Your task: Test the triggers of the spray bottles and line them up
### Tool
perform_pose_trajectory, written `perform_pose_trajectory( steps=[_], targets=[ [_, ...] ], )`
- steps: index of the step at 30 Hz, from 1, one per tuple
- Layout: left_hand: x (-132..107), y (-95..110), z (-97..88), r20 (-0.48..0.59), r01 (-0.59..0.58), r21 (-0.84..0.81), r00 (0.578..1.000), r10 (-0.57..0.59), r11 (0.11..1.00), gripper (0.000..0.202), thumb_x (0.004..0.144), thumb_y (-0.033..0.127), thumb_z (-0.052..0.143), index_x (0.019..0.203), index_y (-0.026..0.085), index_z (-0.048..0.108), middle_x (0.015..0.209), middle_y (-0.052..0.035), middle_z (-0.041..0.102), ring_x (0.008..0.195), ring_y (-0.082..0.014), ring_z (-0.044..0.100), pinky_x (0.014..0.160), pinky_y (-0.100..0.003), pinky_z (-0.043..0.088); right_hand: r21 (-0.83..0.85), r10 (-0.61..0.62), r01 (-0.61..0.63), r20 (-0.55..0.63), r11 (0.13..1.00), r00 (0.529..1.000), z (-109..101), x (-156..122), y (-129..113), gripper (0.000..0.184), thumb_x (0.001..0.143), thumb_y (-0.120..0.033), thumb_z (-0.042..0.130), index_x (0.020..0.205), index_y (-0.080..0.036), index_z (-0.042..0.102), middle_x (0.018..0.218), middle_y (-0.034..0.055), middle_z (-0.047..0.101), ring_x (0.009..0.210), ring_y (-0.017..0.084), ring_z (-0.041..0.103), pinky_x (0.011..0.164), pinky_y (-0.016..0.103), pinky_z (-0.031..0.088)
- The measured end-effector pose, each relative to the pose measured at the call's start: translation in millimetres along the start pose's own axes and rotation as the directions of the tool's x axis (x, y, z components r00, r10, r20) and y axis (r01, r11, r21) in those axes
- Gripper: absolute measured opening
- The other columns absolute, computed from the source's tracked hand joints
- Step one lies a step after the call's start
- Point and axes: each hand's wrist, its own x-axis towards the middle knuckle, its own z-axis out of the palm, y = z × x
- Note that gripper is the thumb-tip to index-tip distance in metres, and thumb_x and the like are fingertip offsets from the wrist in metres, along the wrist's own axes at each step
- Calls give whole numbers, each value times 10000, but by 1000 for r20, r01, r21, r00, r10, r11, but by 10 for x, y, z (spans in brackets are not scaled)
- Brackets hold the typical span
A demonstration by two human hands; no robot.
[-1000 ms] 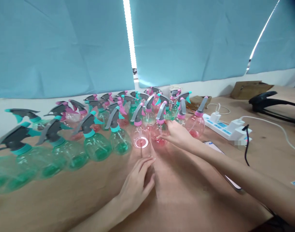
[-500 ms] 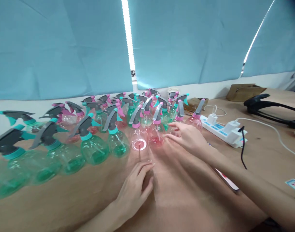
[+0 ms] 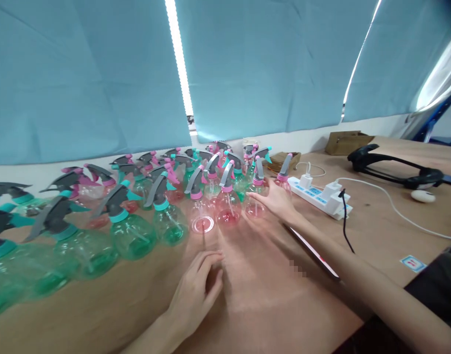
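Note:
My right hand (image 3: pixel 280 200) is at a clear pink spray bottle (image 3: pixel 255 209) with a pink collar and grey trigger. The thumb lies across the front of this bottle, and the other fingers go round its far right side, partly hidden. The bottle stands upright on the table. My left hand (image 3: pixel 199 282) rests on the tabletop with loosely curved fingers, thumb apart, holding nothing. Just beyond it stand another pink spray bottle (image 3: pixel 202 214) and a green spray bottle (image 3: pixel 169 227). A further pink spray bottle (image 3: pixel 228 211) is left of my right hand.
Several more green spray bottles (image 3: pixel 135 238) fill the left side. A white power strip (image 3: pixel 317 194) with plugs and cables lies right. Under my right forearm is a flat phone-like object (image 3: pixel 314 253). A black headset-like frame (image 3: pixel 391 167) and brown cardboard (image 3: pixel 345 142) sit farther right.
My right hand has moved onto the pink spray bottle beside it, with the thumb now across its front. My left hand stays on the table. The view has turned to the right.

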Motion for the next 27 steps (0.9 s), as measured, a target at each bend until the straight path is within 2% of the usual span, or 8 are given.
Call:
perform_pose_trajectory(
  steps=[7,11,14,16,19,22,24,27],
  targets=[
    [2,49,-37,10,30,-39,1000,-30,999,234,898,117,431,1092,201,532,1093,-82,630,1031,-217,617,872,-412,526,-49,-13,13,-6,999,1000,15,-106,-46,465,788,-520,648,1072,-163,562,1060,142,656,1007,341,623,768,404,482],
    [-24,77,-23,3,45,-87,999,-45,995,226,893,117,438,1079,206,533,1084,-74,634,1011,-212,621,861,-401,523,-245,-31,30,1,969,1000,-85,-427,-146,467,820,-582,568,1024,-163,553,1092,161,596,881,334,639,623,375,470],
    [-7,139,-69,4,96,-145,995,-97,985,204,902,164,464,1087,213,535,1096,-75,639,1030,-221,614,885,-416,510,-318,-76,72,-1,945,997,-170,-739,-308,506,814,-663,517,958,-179,544,999,129,600,710,280,631,527,343,432],
    [38,192,-141,-1,170,-194,985,-173,966,204,899,227,506,1100,219,542,1134,-76,636,1068,-236,602,928,-448,485,-265,-179,170,-8,949,984,-211,-933,-459,519,809,-683,509,961,-188,528,930,109,600,744,278,616,563,350,447],
    [140,269,-294,-29,256,-332,959,-281,908,348,857,318,584,1182,223,507,1243,-87,594,1143,-255,570,991,-471,446,-142,-321,326,53,935,946,-216,-1160,-727,486,807,-653,528,947,-189,522,882,102,591,810,288,587,626,384,469],
    [231,352,-461,-9,265,-416,955,-296,870,571,774,308,678,1286,250,433,1349,-82,520,1211,-267,520,1019,-460,422,62,-355,350,135,935,925,-147,-1304,-1001,405,759,-549,607,923,-187,532,845,81,597,787,270,579,628,388,479],
    [264,414,-570,19,243,-461,964,-264,854,647,730,257,707,1303,253,405,1302,-77,549,1135,-256,567,962,-428,463,186,-377,343,194,921,906,-78,-1362,-1161,353,723,-462,655,923,-190,552,858,66,605,789,253,587,630,370,485],
    [271,485,-707,56,222,-481,973,-224,848,605,744,255,682,1286,237,414,1063,-48,619,868,-212,631,773,-369,523,314,-443,360,252,878,861,35,-1412,-1344,318,731,-388,675,981,-216,581,943,51,618,852,238,601,690,363,496]
  ],
)
